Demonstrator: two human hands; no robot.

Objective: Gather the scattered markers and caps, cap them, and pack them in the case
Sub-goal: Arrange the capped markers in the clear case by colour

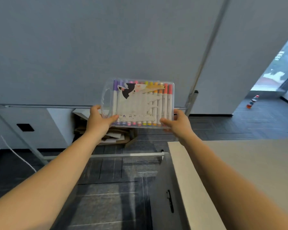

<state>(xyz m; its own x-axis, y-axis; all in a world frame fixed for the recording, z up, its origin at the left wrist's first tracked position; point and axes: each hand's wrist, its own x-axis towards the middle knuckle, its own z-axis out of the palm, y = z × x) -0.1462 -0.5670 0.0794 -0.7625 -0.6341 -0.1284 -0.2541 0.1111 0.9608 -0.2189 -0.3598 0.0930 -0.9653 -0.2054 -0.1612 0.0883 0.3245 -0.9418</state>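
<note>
Two bare forearms reach forward from the bottom corners toward a clear plastic marker case with a moulded handle loop (138, 103), held up in the air in front of a grey wall (90, 47). Left of the case's lower edge, the left hand (99, 121) grips the corner beside the handle loop, thumb lying across the front face and fingers curled round behind. At the case's lower right corner the right hand (178, 122) grips likewise, thumb on the front, the other fingers hidden behind the plastic. Inside the case a row of white-barrelled markers with coloured caps (156, 103) stands side by side, running from purple on the handle side through pink, yellow and orange to red at the far side; a partly torn black, white and orange printed label covers much of the front. Below the case and to its right sits a pale beige tabletop (239, 163). Directly below the case, flattened brown cardboard (116, 135) lies on the dark tiled floor (115, 188). Far right of the case, a small bottle with a red cap (253, 101) stands on the floor near a window.
</note>
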